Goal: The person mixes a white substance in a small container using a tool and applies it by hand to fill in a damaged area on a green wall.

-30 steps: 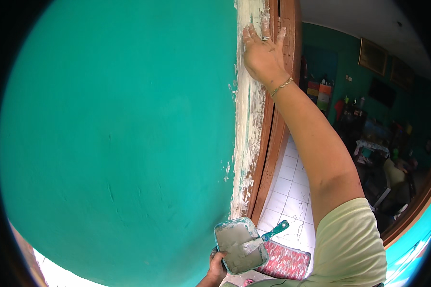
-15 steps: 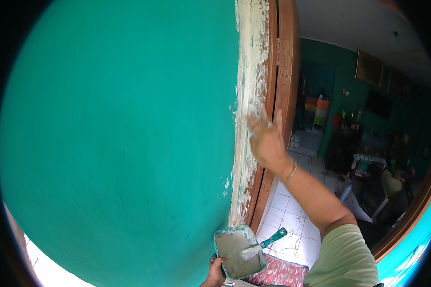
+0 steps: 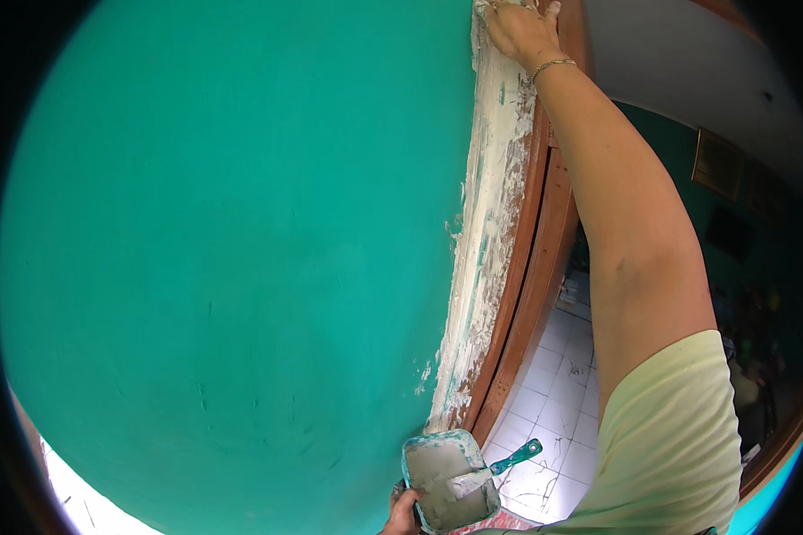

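Observation:
My right hand [image 3: 519, 31] is raised to the top of a rough white filler strip [image 3: 486, 214] along the brown door frame [image 3: 549, 232]. Its fingers are apart and touch the strip near the picture's upper edge. At the bottom, my left hand [image 3: 403, 508] grips a rectangular tray [image 3: 433, 464] of grey paste by its left side. A putty knife [image 3: 513, 461] with a green handle rests in the tray, its blade in the paste.
A turquoise wall [image 3: 232, 250] fills the left. Beyond the doorway at right are a white tiled floor [image 3: 544, 401], a red mat [image 3: 509, 522] and a dark room with a framed picture [image 3: 718, 165] on its wall.
My right hand dropped to mid-height half a second ago and is now higher than a second ago. The view has shifted, with the strip further right and the tray slightly lower.

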Action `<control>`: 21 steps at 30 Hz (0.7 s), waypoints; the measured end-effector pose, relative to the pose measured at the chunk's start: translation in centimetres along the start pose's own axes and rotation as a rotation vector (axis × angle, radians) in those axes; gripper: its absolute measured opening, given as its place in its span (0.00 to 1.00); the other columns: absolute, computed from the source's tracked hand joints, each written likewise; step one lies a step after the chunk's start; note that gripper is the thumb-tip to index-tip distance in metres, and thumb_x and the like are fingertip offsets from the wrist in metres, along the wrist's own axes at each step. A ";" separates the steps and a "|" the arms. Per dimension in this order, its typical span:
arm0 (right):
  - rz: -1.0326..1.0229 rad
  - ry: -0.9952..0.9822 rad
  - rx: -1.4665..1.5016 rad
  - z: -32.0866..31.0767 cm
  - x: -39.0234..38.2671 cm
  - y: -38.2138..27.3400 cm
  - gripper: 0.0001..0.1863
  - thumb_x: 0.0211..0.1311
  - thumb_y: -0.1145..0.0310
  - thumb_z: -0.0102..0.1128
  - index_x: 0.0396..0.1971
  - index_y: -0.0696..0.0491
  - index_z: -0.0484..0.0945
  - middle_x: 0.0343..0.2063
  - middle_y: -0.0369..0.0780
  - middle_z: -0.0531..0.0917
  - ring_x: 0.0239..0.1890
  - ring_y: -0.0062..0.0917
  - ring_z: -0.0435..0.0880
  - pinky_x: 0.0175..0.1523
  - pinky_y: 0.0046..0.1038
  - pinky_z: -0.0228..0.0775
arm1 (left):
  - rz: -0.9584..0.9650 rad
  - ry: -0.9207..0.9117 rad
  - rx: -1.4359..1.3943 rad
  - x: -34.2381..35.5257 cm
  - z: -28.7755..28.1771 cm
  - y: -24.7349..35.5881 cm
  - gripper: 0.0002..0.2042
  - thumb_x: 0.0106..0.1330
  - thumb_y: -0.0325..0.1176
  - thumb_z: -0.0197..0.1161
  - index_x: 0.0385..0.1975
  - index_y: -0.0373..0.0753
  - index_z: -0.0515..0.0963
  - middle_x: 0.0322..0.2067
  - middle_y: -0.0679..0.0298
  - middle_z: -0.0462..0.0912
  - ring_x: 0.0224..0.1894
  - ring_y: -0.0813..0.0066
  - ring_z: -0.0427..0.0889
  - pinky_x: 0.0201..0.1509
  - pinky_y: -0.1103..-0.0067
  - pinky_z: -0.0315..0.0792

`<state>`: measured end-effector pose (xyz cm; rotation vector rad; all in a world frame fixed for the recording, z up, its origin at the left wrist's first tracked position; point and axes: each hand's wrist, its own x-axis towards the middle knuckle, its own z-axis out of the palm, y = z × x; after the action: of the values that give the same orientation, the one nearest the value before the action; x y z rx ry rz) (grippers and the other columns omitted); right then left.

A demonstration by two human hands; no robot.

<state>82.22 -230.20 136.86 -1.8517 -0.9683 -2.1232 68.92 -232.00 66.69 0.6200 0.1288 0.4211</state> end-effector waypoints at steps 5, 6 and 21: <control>0.055 0.012 -0.008 -1.9 -3.1 -2.8 0.27 0.69 0.56 0.36 0.60 0.55 0.69 0.56 0.48 0.74 0.63 0.41 0.67 0.70 0.61 0.28 | 0.025 0.061 0.023 -0.3 -0.8 0.0 0.29 0.52 0.32 0.54 0.57 0.30 0.67 0.51 0.51 0.75 0.53 0.54 0.75 0.59 0.58 0.70; 0.013 0.048 -0.051 0.0 -4.1 -2.0 0.27 0.70 0.56 0.35 0.63 0.54 0.66 0.61 0.46 0.70 0.68 0.40 0.58 0.71 0.61 0.27 | 0.000 0.052 0.007 -0.3 -0.7 0.0 0.29 0.52 0.33 0.55 0.57 0.30 0.67 0.51 0.51 0.75 0.53 0.54 0.75 0.59 0.58 0.70; -0.040 -0.090 0.242 -3.6 -17.8 -3.0 0.23 0.69 0.58 0.43 0.57 0.53 0.74 0.61 0.51 0.70 0.70 0.41 0.57 0.73 0.53 0.26 | -0.063 0.006 0.077 0.2 -1.5 2.1 0.30 0.51 0.34 0.56 0.58 0.31 0.66 0.52 0.50 0.74 0.55 0.53 0.74 0.59 0.58 0.69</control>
<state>81.55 -234.99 119.11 -1.8337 -1.2313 -1.8600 68.01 -229.58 66.72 0.6885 0.1702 0.3585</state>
